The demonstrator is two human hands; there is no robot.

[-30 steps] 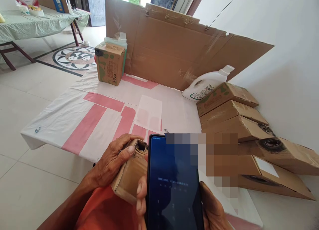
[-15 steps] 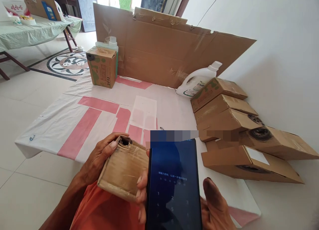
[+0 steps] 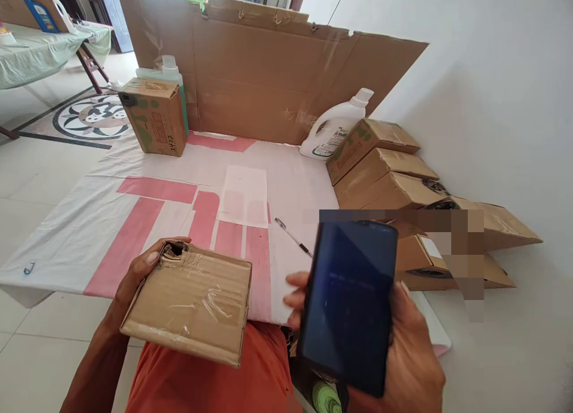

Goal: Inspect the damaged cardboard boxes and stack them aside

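My left hand [image 3: 134,281] grips a small taped cardboard box [image 3: 192,308] by its far left corner, where the box has a torn hole; the box lies flat over my lap at the table's near edge. My right hand [image 3: 403,365] holds a dark smartphone [image 3: 351,302] upright, screen toward me and tilted slightly right. A pen [image 3: 293,237] lies on the white and pink table cover [image 3: 147,216] just beyond the phone.
Several flat cardboard boxes [image 3: 380,174] are stacked along the right by the wall. A white jug [image 3: 333,129] leans at the back. An upright box [image 3: 154,114] with a green bottle [image 3: 172,79] behind it stands back left. A cardboard sheet [image 3: 268,73] walls the back.
The box has swung from behind the phone out to the left and lies flatter. The phone has moved right and tilted. The view has shifted, so the pen shows.
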